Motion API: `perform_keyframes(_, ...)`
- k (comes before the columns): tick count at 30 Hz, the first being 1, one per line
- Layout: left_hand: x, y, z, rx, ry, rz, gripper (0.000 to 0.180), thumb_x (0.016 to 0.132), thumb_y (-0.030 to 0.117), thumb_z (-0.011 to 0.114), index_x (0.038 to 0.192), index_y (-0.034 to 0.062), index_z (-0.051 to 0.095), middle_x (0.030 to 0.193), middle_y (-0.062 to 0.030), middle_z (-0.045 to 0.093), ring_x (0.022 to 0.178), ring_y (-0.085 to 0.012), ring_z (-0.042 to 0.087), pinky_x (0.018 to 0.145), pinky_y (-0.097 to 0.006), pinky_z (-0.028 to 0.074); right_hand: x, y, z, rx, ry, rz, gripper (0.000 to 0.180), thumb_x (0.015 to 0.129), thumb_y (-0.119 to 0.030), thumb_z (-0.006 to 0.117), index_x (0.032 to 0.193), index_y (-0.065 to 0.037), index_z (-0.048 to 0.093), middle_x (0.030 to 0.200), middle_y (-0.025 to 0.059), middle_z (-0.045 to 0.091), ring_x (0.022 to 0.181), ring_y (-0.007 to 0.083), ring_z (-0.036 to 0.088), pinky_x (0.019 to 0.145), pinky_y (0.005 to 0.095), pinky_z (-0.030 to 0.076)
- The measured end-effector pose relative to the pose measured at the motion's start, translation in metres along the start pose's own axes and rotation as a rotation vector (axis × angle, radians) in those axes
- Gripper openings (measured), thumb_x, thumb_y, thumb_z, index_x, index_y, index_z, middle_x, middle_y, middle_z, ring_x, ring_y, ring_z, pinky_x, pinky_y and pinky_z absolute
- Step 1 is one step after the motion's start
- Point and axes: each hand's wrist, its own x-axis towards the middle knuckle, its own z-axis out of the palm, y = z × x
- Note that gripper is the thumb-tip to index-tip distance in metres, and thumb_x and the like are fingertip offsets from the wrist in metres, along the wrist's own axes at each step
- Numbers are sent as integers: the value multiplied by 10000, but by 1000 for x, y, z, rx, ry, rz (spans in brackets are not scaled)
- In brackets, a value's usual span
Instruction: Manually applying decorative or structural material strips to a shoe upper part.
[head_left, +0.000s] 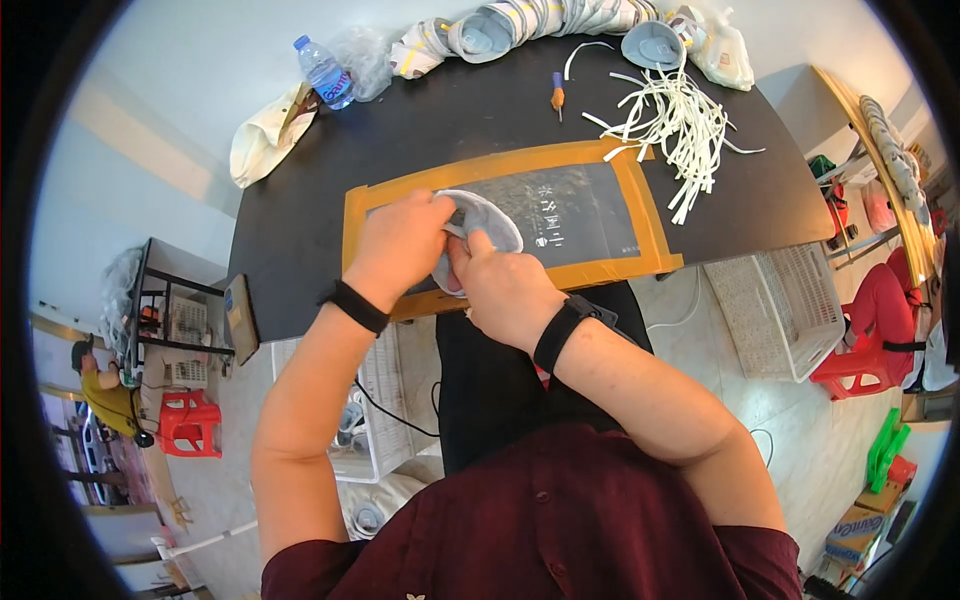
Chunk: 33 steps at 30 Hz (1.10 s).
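Observation:
Both hands are at a grey, cup-shaped cloth piece (503,228) with a rounded opening, over the near-left part of a dark board edged with brown tape (640,215). My left hand (402,240) is closed on the cloth's left rim. Against its near side, my right hand (512,292) grips the rim, the thumb pointing into the opening. A narrow pale edge or strip shows between the fingers; I cannot tell whether it is a separate piece. Part of the cloth is hidden by the hands.
On the dark table (400,135), white strips (690,130) lie heaped at the far right, near an orange-and-blue-handled pointed tool (557,95). Nested cloth pieces (530,22) line the back. A water bottle (325,72) stands far left. White crates (775,310) flank my legs.

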Motion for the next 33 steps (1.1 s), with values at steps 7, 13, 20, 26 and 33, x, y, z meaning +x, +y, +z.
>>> perform_keyframes(7,-13,4,8,9,94,1,155,775,72,633,925,62,599,984,-123,571,946,-338,583,757,-447,479,-18,1,10,-101,128,-91,538,757,-140,707,1244,-46,500,1042,148,537,660,265,668,570,365,545)
perform_keyframes(13,-33,-23,4,-348,41,149,237,824,41,618,1057,56,655,1098,-155,540,1034,-345,550,852,-404,477,-28,8,10,-123,177,-167,564,783,-139,664,1311,-52,484,1105,125,537,646,243,666,559,351,546)
perform_keyframes(20,-37,-17,4,-367,53,145,281,821,32,594,1096,61,650,1155,-177,538,1069,-359,544,884,-416,472,-58,12,-3,71,447,-261,590,746,-90,671,1314,-105,513,1267,105,528,651,240,662,550,327,546)
perform_keyframes(26,-35,-13,-4,-497,-45,62,446,754,32,565,1200,14,584,1263,-213,524,1190,-403,513,991,-421,435,-76,25,-17,-57,286,-301,529,732,-71,657,1253,-81,562,1283,83,528,590,190,630,544,309,543)
perform_keyframes(33,-47,20,-38,-703,-292,-48,400,835,189,637,1197,24,599,1131,-180,565,924,-307,566,829,-351,458,-64,12,-37,-231,143,-264,531,740,-70,643,1263,-100,557,1283,81,531,575,189,628,534,309,537)
